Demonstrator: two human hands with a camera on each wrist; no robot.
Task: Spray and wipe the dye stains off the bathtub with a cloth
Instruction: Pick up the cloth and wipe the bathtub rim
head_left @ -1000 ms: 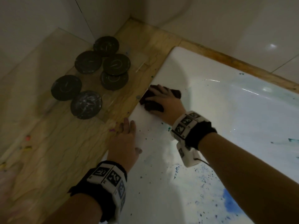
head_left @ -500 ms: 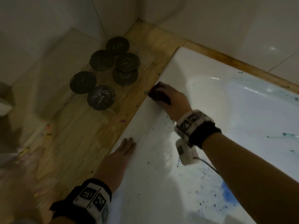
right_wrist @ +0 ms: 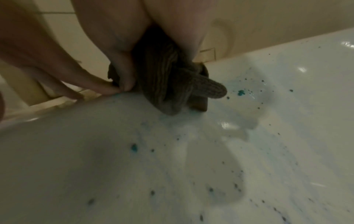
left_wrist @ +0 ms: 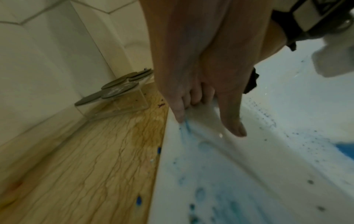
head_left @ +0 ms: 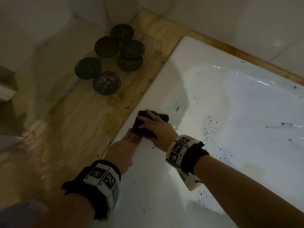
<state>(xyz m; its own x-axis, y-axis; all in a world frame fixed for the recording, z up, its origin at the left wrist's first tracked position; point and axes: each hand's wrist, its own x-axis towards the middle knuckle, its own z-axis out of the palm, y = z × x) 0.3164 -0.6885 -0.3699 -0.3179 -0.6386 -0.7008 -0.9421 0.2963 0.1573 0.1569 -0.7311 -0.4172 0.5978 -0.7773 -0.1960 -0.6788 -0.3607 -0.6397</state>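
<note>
- Right hand [head_left: 153,127] presses a bunched dark cloth [head_left: 144,129] on the bathtub [head_left: 189,60] rim, fingers curled round it.
- Left hand [head_left: 122,148] lies flat on the near rim, fingers relaxed, touching the cloth and holding nothing.
- Risk: glossy wet enamel is slick, so the bracing hand may slip.
- Risk: ribbed knit cloth may smear the blue dye specks [right_wrist: 134,147] instead of lifting them.
- Risk: dye runs onto the grained wood ledge [head_left: 79,122] at left.

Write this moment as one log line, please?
step: wiping rim | right hand: presses dark cloth on bathtub | left hand: rests on rim | blue dye specks: remain
</note>
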